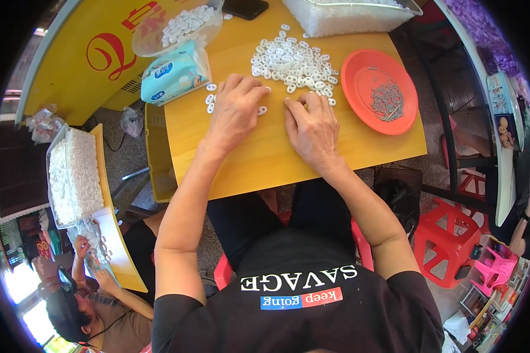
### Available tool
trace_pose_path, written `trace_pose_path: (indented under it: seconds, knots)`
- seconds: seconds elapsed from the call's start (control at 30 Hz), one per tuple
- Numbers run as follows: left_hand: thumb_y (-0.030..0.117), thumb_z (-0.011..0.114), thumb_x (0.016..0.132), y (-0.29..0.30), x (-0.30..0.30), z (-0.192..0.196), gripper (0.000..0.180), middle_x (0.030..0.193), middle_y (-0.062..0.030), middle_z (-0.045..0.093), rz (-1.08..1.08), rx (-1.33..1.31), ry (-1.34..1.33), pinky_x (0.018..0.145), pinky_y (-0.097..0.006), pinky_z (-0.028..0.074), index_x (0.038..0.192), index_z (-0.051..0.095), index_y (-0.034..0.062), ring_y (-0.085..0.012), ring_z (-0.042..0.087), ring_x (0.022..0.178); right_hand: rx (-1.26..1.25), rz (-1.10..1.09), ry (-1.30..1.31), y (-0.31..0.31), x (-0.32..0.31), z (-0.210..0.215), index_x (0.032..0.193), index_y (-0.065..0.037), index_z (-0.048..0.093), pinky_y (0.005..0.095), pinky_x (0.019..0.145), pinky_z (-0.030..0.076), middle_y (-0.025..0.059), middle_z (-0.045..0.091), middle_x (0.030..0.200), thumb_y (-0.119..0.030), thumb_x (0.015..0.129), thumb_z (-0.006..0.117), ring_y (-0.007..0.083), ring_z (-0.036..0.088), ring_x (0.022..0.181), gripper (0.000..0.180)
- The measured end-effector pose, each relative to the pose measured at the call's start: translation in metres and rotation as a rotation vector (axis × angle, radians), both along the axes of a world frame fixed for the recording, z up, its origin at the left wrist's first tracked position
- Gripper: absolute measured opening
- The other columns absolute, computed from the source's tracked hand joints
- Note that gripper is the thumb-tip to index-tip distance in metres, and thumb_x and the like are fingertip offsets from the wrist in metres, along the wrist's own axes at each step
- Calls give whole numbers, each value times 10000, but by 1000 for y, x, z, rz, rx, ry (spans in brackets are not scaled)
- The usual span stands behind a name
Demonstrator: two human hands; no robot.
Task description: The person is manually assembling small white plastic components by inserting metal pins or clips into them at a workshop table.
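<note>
My left hand (pixel 237 110) rests on the yellow table with its fingers curled down. Small white oval pieces with two holes (pixel 211 98) lie beside it, and another white piece (pixel 262 110) shows by its thumb side. My right hand (pixel 315 126) is bent in a pinch at the near edge of a pile of the same white pieces (pixel 291 63). What either hand has between its fingertips is hidden or too small to make out. To the right of my right hand sits a red plate (pixel 354 82) with many small grey metal pins (pixel 387 101) in it.
A tissue pack (pixel 176 72) and a clear bowl of white pieces (pixel 185 26) stand at the left. Farther back are a dark phone (pixel 246 7) and a large clear bin (pixel 359 20). Another person works at a side table (pixel 123 250), lower left. Red stools (pixel 447 241) stand right.
</note>
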State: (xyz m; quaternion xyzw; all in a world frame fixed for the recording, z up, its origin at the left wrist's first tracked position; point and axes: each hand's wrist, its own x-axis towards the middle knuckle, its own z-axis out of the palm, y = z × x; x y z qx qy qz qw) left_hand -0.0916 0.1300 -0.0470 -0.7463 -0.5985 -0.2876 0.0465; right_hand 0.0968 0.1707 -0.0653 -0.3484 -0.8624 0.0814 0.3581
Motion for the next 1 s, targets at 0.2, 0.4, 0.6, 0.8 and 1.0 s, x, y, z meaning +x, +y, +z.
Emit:
trace_pose_path:
  seconds: [0.2, 0.4, 0.6, 0.8, 1.0]
  knots:
    - [-10, 635, 714, 11, 11, 5, 259, 969, -40, 622, -52, 8, -22, 809, -387, 431, 945, 692, 92, -260, 543, 951, 78, -5, 142, 2, 3, 4, 811, -77, 658, 375, 693, 453, 50, 561, 878, -123, 763, 716, 252, 547, 826, 88]
    - [8, 626, 740, 9, 20, 3, 260, 975, -46, 611, -63, -20, 39, 818, -388, 433, 969, 700, 108, -266, 539, 961, 59, -22, 93, 0, 3, -1, 772, -90, 649, 384, 715, 439, 41, 566, 872, -144, 764, 719, 249, 539, 838, 88]
    - [-4, 622, 742, -13, 7, 10, 241, 978, -64, 606, -26, -39, 18, 840, -408, 432, 953, 697, 85, -279, 534, 973, 31, -11, 20, 1, 5, 3, 805, -93, 669, 381, 733, 442, 41, 586, 905, -141, 758, 737, 254, 552, 859, 96]
    - [-24, 621, 738, -25, -2, 12, 245, 1047, -78, 611, -22, -52, -14, 872, -408, 430, 950, 689, 77, -295, 528, 1029, 23, -14, -4, -1, 3, 3, 814, -91, 653, 387, 752, 440, 43, 587, 934, -123, 749, 730, 260, 551, 871, 106]
    - [-39, 616, 754, -37, -20, -10, 304, 1133, -121, 586, 119, 102, -142, 951, -430, 410, 1040, 628, 64, -345, 502, 1115, 51, 41, 77, 0, 2, 2, 816, -92, 638, 394, 738, 429, 48, 578, 938, -108, 741, 715, 259, 541, 870, 108]
